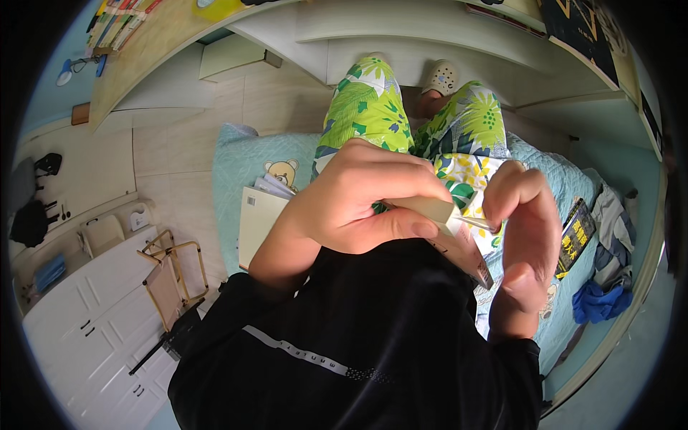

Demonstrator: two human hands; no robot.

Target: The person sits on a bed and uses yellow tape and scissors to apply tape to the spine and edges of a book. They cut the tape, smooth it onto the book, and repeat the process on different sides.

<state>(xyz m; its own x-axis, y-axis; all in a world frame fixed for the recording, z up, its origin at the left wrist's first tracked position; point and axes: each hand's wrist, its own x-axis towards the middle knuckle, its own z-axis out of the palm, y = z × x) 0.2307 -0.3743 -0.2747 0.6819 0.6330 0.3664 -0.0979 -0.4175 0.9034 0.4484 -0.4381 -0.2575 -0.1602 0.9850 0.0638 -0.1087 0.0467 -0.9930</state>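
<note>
My left hand (371, 199) grips a thick pale book (465, 247), its thumb along the near edge and its fingers curled over the far side. Cream page edges face up, and the cover bears writing. The fingers of my right hand (518, 215) bend in against the book's right side, at a thin raised leaf or flap (478, 221). My right thumb stands apart, lower down. Whether the right fingertips pinch the leaf is hidden. The book is held above my lap, over green patterned trousers (371, 102).
Beneath me is a bed with a light-blue quilt (242, 156). A white book (260, 220) lies on my left, a dark book (576, 239) and clothes (604, 295) on my right. A desk (177, 32) curves ahead. A folding chair (172, 279) stands on the floor at left.
</note>
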